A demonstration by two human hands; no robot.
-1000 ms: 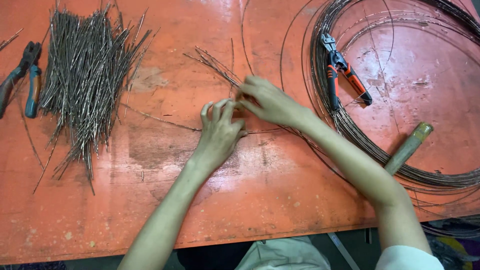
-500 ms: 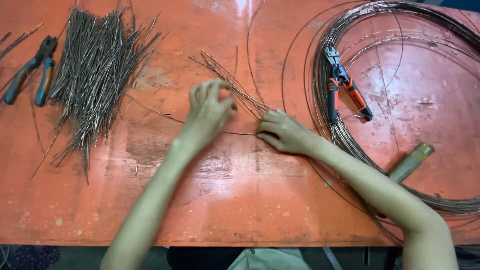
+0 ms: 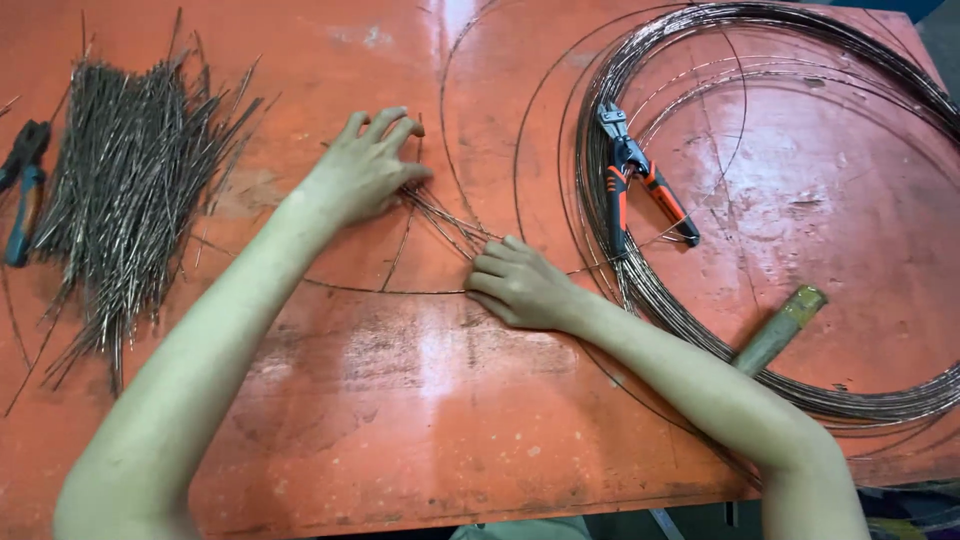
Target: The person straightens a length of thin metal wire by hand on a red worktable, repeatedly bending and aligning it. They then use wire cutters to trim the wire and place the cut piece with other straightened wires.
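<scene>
My left hand (image 3: 365, 170) lies palm down with fingers spread on the far end of a small bundle of thin cut wire pieces (image 3: 445, 218) on the orange table (image 3: 420, 400). At the near end of that bundle my right hand (image 3: 515, 285) has its fingers curled and pinched on the wires. A single long wire (image 3: 385, 291) curves across the table just under both hands.
A big pile of cut wire pieces (image 3: 125, 200) lies at the left, with blue-handled pliers (image 3: 22, 190) beside it. At the right a large wire coil (image 3: 780, 200) holds orange-handled cutters (image 3: 640, 185). A wooden handle (image 3: 780, 328) rests on the coil's near side.
The hands were together at the bundle and have drawn apart. The left hand slid up and left to the far end and spread flat; the right stayed pinched on the near end.
</scene>
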